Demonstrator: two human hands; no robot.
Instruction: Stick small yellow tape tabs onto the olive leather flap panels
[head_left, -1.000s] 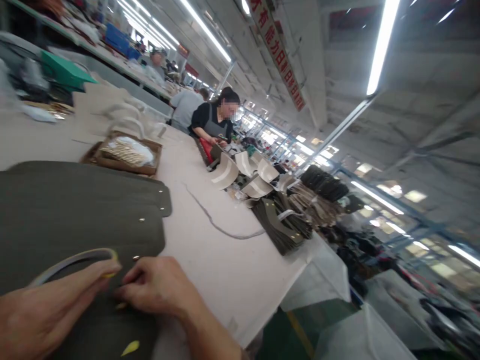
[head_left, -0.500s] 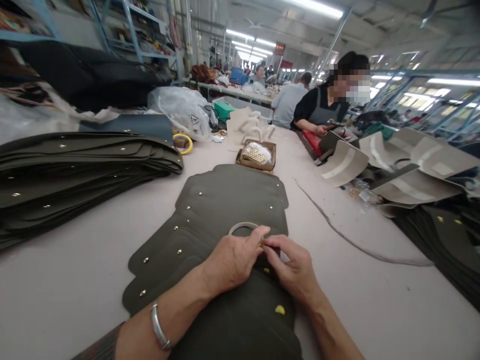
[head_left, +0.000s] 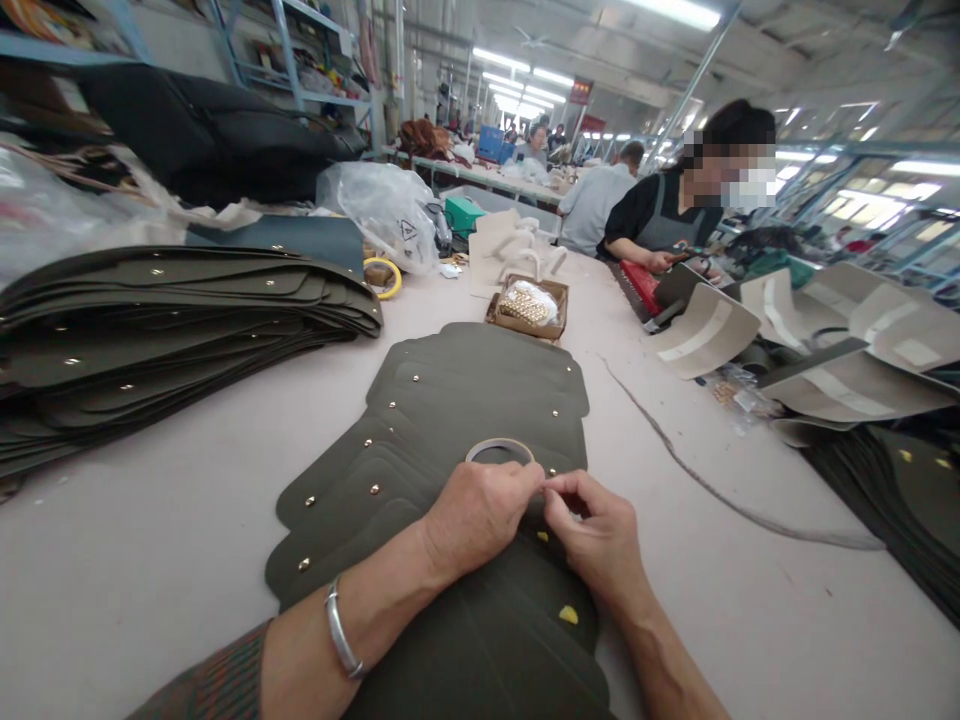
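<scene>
My left hand (head_left: 484, 510) is closed on a roll of tape (head_left: 501, 445), whose ring shows above the fingers. Against its fingertips, my right hand (head_left: 600, 525) makes a pinch; whatever lies between thumb and finger is too small or hidden to make out. Both hands are over a fanned stack of dark olive panels (head_left: 472, 370) with rounded edges. Small gold metal fittings (head_left: 375, 489) dot their left and right sides. Yellow bits (head_left: 568, 615) sit on the panels near my right wrist.
A larger pile of olive panels (head_left: 187, 350) stands left. Behind the stack is a small cardboard box (head_left: 559, 320) of gold pieces. A yellow tape roll (head_left: 396, 280) lies back left. At right are a cord (head_left: 690, 470), beige curved pieces (head_left: 705, 330) and a seated co-worker (head_left: 660, 225).
The view has shifted slightly, so everything sits a little further right. My left thumb has come down towards the right fingertips, and the yellow bit between the hands no longer shows.
</scene>
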